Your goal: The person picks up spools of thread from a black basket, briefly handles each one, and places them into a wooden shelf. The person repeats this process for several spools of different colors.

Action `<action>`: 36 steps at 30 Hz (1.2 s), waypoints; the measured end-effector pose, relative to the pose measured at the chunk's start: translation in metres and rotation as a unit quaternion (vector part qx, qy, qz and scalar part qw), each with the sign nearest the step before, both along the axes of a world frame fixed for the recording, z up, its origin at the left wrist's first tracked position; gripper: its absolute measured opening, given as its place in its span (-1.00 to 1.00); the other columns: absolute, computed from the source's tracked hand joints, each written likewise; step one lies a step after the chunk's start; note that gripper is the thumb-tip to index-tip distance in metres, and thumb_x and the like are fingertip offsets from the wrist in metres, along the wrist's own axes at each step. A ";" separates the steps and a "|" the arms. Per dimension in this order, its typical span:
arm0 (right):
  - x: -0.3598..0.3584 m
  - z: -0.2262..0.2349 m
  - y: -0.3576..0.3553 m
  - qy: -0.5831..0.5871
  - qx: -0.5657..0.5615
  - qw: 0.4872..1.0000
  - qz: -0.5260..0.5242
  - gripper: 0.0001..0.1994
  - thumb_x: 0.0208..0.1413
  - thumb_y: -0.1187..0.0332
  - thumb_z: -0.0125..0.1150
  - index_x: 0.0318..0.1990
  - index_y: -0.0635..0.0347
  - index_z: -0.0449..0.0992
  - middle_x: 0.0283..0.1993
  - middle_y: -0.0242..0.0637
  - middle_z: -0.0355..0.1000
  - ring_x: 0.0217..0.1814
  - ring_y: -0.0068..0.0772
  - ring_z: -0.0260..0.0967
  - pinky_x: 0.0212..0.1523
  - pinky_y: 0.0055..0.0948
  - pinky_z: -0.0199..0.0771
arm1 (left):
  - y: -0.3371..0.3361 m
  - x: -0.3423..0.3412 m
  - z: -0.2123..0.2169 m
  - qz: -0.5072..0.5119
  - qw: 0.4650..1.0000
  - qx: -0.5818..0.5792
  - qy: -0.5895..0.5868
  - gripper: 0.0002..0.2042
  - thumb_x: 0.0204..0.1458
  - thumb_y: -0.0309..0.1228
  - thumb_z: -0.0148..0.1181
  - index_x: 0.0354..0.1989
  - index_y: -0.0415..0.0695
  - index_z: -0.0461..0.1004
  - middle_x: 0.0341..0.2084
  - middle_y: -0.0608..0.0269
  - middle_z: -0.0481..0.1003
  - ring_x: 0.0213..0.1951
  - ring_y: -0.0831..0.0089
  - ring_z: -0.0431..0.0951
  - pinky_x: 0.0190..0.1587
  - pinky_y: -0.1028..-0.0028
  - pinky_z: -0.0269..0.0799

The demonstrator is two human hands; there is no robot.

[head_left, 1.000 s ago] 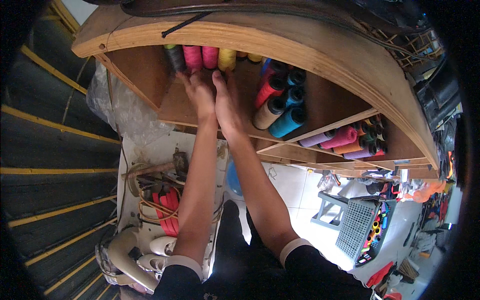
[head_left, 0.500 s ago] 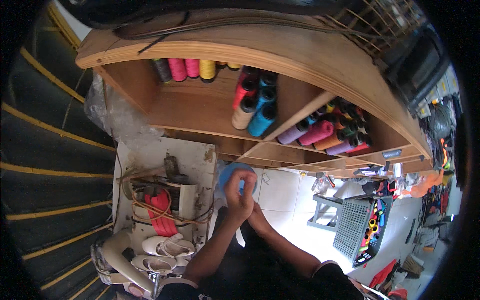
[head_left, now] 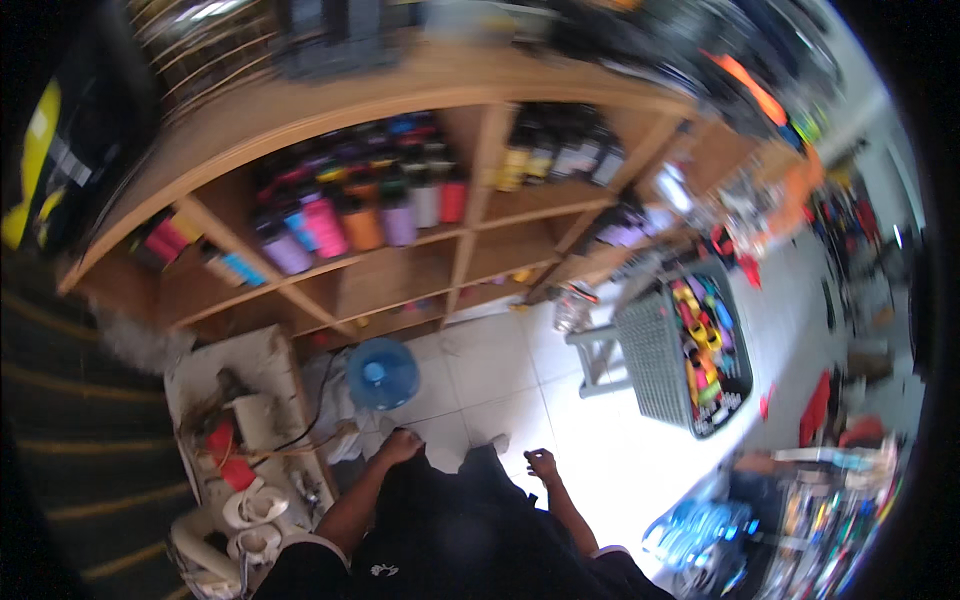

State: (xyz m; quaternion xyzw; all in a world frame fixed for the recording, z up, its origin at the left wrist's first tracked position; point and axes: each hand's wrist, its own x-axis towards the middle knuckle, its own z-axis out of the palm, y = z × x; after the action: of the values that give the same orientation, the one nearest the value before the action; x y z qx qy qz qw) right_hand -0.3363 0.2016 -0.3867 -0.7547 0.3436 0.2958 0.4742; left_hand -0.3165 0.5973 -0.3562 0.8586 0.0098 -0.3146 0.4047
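Head view: left hand [head_left: 400,445] and right hand [head_left: 541,465] hang lowered, empty.

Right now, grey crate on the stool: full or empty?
Loaded, not empty: the grey crate shows bright yellow and pink items inside; how deep they go, cannot tell.

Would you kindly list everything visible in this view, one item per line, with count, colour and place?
wooden shelf unit: one, light brown, across the top, split into compartments
spools: many, pink, purple, orange, red and blue, in the shelf's upper compartments
dark bottles: several, blurred, in the upper right compartment
water jug: one, blue, on the tiled floor below the shelf
basket: one, grey, on a stool at right, holding colourful small items
white box: one, at left, cluttered with cables and red parts
tiled floor: white, centre
left hand: lowered, empty, near the jug
right hand: lowered, empty, fingers curled, over the floor
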 end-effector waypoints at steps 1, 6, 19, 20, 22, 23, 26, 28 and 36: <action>-0.029 -0.027 -0.049 0.023 -0.048 0.999 -0.007 -0.64 -0.05 0.14 0.33 -0.28 0.28 0.49 -0.49 -0.16 0.48 -0.51 -0.42 0.45 -0.52 -0.41 0.54 | -0.008 -0.012 -0.021 0.066 0.996 0.015 0.049 -0.66 0.03 -0.13 0.13 -0.38 -0.24 0.50 -0.49 0.07 0.54 -0.35 0.18 0.57 -0.25 0.27 0.44; -0.110 -0.059 -0.156 0.191 -0.080 0.974 -0.090 -0.68 -0.04 0.18 0.28 -0.27 0.27 0.46 -0.45 -0.14 0.45 -0.50 -0.29 0.45 -0.53 -0.32 0.55 | -0.026 -0.045 -0.061 0.325 0.882 -0.005 0.342 -0.85 0.07 -0.31 0.17 -0.38 -0.07 0.37 -0.66 0.28 0.32 -0.68 0.47 0.27 -0.66 0.45 0.20; -0.082 -0.048 -0.193 -0.073 -0.073 0.979 -0.175 -0.69 -0.01 0.13 0.24 -0.27 0.19 0.48 -0.47 -0.25 0.48 -0.44 -0.40 0.45 -0.39 -0.39 0.48 | -0.201 0.115 -0.045 0.140 0.964 -0.020 0.224 -0.63 0.11 -0.20 0.07 -0.09 -0.27 0.40 -0.46 0.17 0.44 -0.45 0.42 0.47 -0.44 0.44 0.41; -0.061 -0.025 -0.191 -0.102 -0.062 0.977 -0.175 -0.75 0.01 0.19 0.22 -0.27 0.18 0.49 -0.38 -0.22 0.49 -0.30 -0.31 0.46 -0.27 -0.37 0.46 | -0.211 0.130 -0.040 0.126 0.969 -0.002 0.214 -0.63 0.11 -0.19 0.07 -0.08 -0.28 0.39 -0.43 0.16 0.45 -0.43 0.42 0.47 -0.43 0.43 0.41; -0.023 0.017 -0.206 -0.156 -0.079 0.969 -0.173 -0.79 0.03 0.24 0.20 -0.28 0.17 0.49 -0.30 -0.20 0.50 -0.18 -0.24 0.46 -0.16 -0.35 0.45 | -0.248 0.158 -0.027 0.088 0.976 0.017 0.199 -0.61 0.12 -0.18 0.07 -0.06 -0.28 0.37 -0.38 0.13 0.45 -0.40 0.41 0.48 -0.40 0.41 0.42; -0.009 0.030 -0.215 -0.178 -0.098 0.964 -0.169 -0.78 0.05 0.22 0.19 -0.28 0.17 0.48 -0.32 -0.22 0.49 -0.20 -0.26 0.46 -0.17 -0.33 0.45 | -0.263 0.170 -0.024 0.064 0.977 0.011 0.204 -0.60 0.11 -0.17 0.07 -0.06 -0.29 0.37 -0.36 0.12 0.45 -0.38 0.41 0.48 -0.38 0.40 0.43; 0.015 0.039 -0.240 -0.246 -0.174 0.932 -0.201 -0.86 0.08 0.32 0.18 -0.29 0.18 0.47 -0.34 -0.23 0.50 -0.25 -0.31 0.47 -0.22 -0.37 0.46 | -0.291 0.195 -0.023 0.001 0.973 0.008 0.231 -0.57 0.11 -0.15 0.09 -0.05 -0.30 0.36 -0.33 0.10 0.45 -0.36 0.40 0.48 -0.34 0.37 0.44; 0.045 0.071 -0.257 -0.290 -0.149 0.915 -0.237 -0.88 0.10 0.36 0.16 -0.29 0.20 0.49 -0.34 -0.27 0.52 -0.32 -0.37 0.47 -0.28 -0.40 0.46 | -0.298 0.216 -0.041 -0.002 0.970 0.014 0.242 -0.56 0.11 -0.15 0.09 -0.04 -0.30 0.35 -0.33 0.10 0.46 -0.35 0.39 0.48 -0.33 0.35 0.45; 0.144 0.118 -0.306 -0.336 -0.206 0.863 -0.316 -0.86 0.14 0.38 0.06 -0.29 0.25 0.49 -0.43 -0.24 0.49 -0.38 -0.43 0.45 -0.34 -0.42 0.44 | -0.329 0.268 -0.015 0.097 0.958 -0.027 0.270 -0.67 0.08 -0.22 0.13 -0.08 -0.20 0.40 -0.36 0.17 0.46 -0.36 0.38 0.49 -0.33 0.37 0.44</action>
State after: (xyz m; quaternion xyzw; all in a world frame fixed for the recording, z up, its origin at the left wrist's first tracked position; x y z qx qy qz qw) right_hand -0.1923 -0.1040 -0.2688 -0.7399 0.4367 -0.2184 0.4627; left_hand -0.0485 0.2681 -0.3714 0.7254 0.1937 -0.4941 0.4382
